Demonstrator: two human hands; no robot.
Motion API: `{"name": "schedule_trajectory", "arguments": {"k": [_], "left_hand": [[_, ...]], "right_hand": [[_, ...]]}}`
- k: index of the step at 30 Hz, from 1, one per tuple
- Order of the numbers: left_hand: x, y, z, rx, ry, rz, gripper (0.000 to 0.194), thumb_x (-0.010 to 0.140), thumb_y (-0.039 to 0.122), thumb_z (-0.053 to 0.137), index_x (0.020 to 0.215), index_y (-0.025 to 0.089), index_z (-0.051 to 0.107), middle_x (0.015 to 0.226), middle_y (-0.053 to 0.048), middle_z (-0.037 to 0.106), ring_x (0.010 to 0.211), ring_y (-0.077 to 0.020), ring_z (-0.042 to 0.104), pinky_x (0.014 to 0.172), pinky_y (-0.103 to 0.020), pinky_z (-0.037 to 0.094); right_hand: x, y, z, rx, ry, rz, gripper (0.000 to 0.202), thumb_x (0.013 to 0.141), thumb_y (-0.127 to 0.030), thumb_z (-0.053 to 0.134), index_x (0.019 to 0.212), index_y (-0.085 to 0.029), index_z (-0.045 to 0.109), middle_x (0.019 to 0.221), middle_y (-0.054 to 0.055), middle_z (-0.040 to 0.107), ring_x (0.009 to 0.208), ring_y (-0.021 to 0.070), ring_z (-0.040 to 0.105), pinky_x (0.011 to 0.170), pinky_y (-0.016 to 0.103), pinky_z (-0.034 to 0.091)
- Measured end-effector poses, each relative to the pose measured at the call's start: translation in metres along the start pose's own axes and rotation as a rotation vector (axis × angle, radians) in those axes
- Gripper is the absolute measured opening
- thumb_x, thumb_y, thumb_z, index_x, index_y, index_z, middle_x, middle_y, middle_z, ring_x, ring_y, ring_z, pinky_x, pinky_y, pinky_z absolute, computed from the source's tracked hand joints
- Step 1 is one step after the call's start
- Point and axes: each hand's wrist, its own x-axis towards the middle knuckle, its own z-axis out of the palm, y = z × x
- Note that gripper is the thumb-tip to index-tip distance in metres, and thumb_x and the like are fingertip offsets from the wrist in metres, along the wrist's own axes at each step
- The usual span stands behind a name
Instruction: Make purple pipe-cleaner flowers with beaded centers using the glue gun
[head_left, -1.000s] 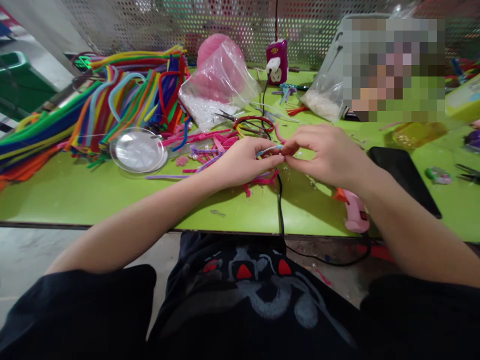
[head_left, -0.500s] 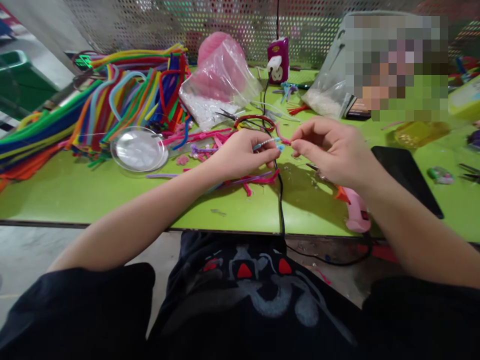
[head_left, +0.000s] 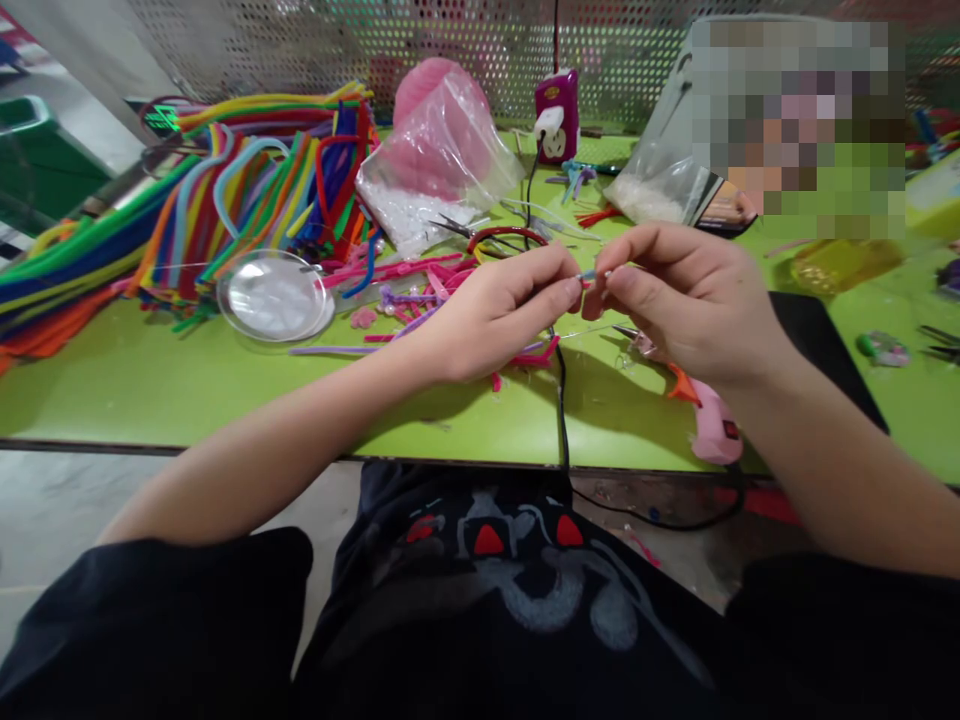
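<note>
Over a lime-green table [head_left: 622, 430], our bare left hand [head_left: 501, 312] pinches a small, slim pale-blue piece [head_left: 589, 275] at our one o'clock; whether our curled bare right hand [head_left: 694, 297] grips it, we cannot tell.

Head-worn view, forward and down

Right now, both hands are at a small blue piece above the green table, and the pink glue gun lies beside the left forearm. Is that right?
Not quite: the pink glue gun lies beside the right forearm, as the head view shows. The rest stands: the left hand and right hand are at a small blue piece above the green table.
</note>
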Motion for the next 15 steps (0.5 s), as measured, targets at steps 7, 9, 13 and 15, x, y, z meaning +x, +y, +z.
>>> {"name": "schedule_trajectory", "arguments": {"k": [7, 9, 13, 15], "left_hand": [[-0.0041, 0.0007, 0.0025, -0.013, 0.008, -0.033, 0.031, 0.114, 0.045, 0.053, 0.106, 0.023, 0.072, 0.086, -0.004, 0.066, 0.094, -0.0179, 0.068, 0.070, -0.028, 0.046], [-0.0048, 0.0015, 0.0030, 0.000, 0.013, -0.049, 0.032, 0.114, 0.048, 0.054, 0.107, 0.023, 0.073, 0.089, -0.004, 0.070, 0.096, -0.0186, 0.070, 0.070, -0.028, 0.047], [-0.0051, 0.0023, 0.0038, 0.008, 0.023, -0.067, 0.031, 0.114, 0.046, 0.054, 0.107, 0.023, 0.074, 0.091, -0.003, 0.073, 0.093, -0.0174, 0.072, 0.067, -0.027, 0.048], [-0.0050, 0.0027, 0.0041, 0.012, 0.033, -0.065, 0.030, 0.114, 0.044, 0.054, 0.107, 0.023, 0.074, 0.089, -0.002, 0.073, 0.091, -0.0163, 0.072, 0.066, -0.027, 0.048]], "right_hand": [[-0.0006, 0.0001, 0.0073, 0.212, -0.005, 0.044, 0.030, 0.088, -0.052, 0.092, 0.097, -0.029, 0.075, 0.089, -0.001, 0.071, 0.083, 0.0150, 0.071, 0.091, 0.033, 0.064], [-0.0007, -0.0007, 0.0089, 0.209, -0.014, 0.048, 0.031, 0.088, -0.053, 0.092, 0.097, -0.029, 0.075, 0.089, -0.001, 0.071, 0.083, 0.0143, 0.071, 0.089, 0.032, 0.064], [-0.0013, -0.0002, 0.0098, 0.144, -0.010, 0.027, 0.032, 0.090, -0.057, 0.088, 0.095, -0.029, 0.073, 0.089, 0.000, 0.070, 0.084, 0.0158, 0.071, 0.088, 0.033, 0.064], [-0.0016, 0.0002, 0.0100, 0.109, 0.007, 0.023, 0.034, 0.090, -0.060, 0.086, 0.093, -0.029, 0.072, 0.089, 0.001, 0.070, 0.085, 0.0172, 0.071, 0.088, 0.035, 0.064]]}}
